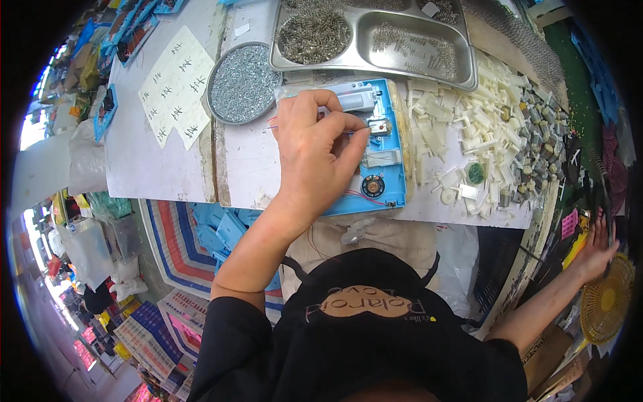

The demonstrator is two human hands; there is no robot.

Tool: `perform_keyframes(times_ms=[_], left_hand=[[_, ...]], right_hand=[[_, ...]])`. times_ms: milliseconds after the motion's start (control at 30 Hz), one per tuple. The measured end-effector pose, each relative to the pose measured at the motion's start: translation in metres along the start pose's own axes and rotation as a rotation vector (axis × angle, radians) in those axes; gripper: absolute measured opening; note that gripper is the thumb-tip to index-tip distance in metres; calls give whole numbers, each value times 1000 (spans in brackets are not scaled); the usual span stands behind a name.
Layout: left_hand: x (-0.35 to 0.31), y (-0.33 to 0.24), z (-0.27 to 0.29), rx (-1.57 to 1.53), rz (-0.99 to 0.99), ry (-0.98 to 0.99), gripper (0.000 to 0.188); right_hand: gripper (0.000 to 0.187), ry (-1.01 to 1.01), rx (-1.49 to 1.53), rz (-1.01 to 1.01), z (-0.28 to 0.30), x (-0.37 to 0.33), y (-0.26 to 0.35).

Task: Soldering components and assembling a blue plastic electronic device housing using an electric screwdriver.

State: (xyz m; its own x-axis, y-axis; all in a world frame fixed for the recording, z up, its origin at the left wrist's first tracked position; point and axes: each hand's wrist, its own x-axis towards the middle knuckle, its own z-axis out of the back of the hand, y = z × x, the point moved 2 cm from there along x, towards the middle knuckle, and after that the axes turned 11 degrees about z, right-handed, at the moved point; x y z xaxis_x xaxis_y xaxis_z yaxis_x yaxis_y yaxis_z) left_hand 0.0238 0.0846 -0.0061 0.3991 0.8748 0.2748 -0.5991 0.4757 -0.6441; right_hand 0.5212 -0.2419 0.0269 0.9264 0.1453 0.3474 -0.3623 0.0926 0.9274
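My left hand (315, 144) is over a light-blue plastic housing (396, 100), its thumb and fingers closed in a pinch. Thin red and blue wires show on either side of those fingers, whose tips are partly hidden. Close to the thumb sits a small metal motor (380, 127) in the housing. A round black speaker (372, 186) with reddish wires lies in the housing's near part, below a pale clear plastic piece (382, 158). Far off to the right, my right hand (595, 249) is stretched out with fingers apart, beside a round yellow fan-like grille (607, 298).
A round dish of small screws (244, 84) stands left of the housing. Behind is a steel tray (375, 65) with springs in its compartments. White plastic parts (492, 127) and small motors (544, 134) are heaped to the right. More blue housings (224, 231) lie in a striped bag below the table.
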Motion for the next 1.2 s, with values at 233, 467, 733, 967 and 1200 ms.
perform_keyframes(times_ms=[233, 467, 733, 967, 1200], left_hand=[[7, -5, -5, 70, -122, 39, 11], [14, -5, -11, 131, -128, 40, 12], [18, -8, -10, 136, -120, 67, 12], [20, -9, -10, 140, -126, 82, 12], [19, -7, -10, 120, -137, 69, 13]], right_hand=[[23, 136, 239, 214, -17, -109, 19], [26, 917, 431, 328, -198, -214, 76], [21, 1059, 439, 475, -231, -223, 86], [22, 1089, 432, 475, -236, -225, 86], [22, 1107, 415, 483, -238, -225, 86]])
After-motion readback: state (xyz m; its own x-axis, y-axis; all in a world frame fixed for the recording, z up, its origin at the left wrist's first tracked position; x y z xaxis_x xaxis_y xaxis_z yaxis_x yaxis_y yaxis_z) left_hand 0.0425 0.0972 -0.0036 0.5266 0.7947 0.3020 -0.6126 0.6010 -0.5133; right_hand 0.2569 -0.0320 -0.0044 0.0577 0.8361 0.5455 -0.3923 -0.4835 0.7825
